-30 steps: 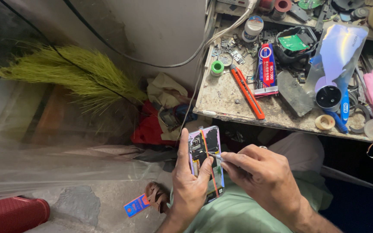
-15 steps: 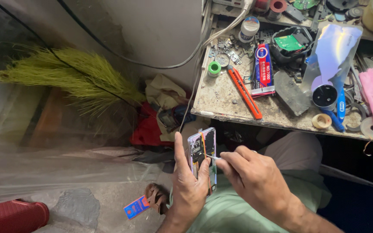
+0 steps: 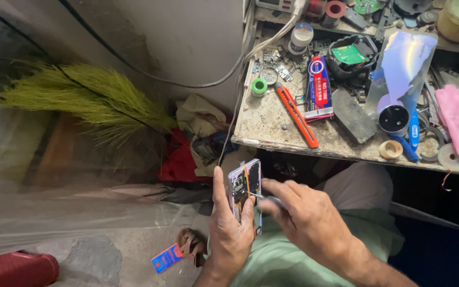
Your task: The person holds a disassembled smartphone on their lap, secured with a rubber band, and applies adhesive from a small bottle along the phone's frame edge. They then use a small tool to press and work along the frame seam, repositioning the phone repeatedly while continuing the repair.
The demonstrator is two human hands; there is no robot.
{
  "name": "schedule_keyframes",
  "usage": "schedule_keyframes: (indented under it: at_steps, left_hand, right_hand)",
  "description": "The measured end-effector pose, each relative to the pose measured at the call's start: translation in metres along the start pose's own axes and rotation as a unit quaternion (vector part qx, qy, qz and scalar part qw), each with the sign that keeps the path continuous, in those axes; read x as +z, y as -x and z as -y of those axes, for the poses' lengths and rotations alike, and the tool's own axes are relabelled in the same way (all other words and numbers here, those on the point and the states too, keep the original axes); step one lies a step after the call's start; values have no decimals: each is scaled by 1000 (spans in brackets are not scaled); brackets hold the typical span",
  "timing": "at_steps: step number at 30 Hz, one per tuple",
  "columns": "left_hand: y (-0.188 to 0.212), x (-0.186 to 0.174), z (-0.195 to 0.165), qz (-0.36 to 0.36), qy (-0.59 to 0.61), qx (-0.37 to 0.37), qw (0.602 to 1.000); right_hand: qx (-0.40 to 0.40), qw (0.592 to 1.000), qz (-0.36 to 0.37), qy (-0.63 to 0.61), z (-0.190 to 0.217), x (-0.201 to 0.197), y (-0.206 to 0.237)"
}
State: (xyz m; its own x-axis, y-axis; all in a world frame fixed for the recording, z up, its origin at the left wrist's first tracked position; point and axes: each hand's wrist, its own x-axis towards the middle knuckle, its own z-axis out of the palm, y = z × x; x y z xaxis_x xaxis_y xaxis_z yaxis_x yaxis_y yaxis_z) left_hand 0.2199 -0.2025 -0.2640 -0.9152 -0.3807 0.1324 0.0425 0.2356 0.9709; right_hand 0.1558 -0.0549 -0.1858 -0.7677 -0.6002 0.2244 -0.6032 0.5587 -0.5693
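Your left hand (image 3: 229, 234) grips the opened phone (image 3: 246, 187) upright, just below the bench edge (image 3: 314, 149). Your right hand (image 3: 306, 218) pinches a thin metal tool (image 3: 264, 197), tip on the phone's exposed interior. Step judged: probing internals. Next move calls for a steady tip and firm left-hand support.

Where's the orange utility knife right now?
The orange knife lies on the workbench near its front edge, between the green tape roll and the glue tube, above the hands.

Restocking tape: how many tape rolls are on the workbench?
4, maybe more hidden: green roll near left edge, red roll at back, tan roll and whitish roll along front edge.
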Motion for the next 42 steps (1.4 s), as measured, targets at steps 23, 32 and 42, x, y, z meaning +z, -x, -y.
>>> schedule_keyframes:
  at_steps: [23, 32, 42]
  left_hand:
    - [-1, 2, -2, -5, -15, 33, 999]
    - [-1, -1, -5, 10, -20, 22, 1000]
    - [-15, -14, -11, 26, 282, -91, 955]
  right_hand:
    - [21, 998, 6, -51, -2, -3, -1]
    - [105, 989, 53, -86, -3, -5, -1]
    - [45, 987, -155, 21, -36, -27, -37]
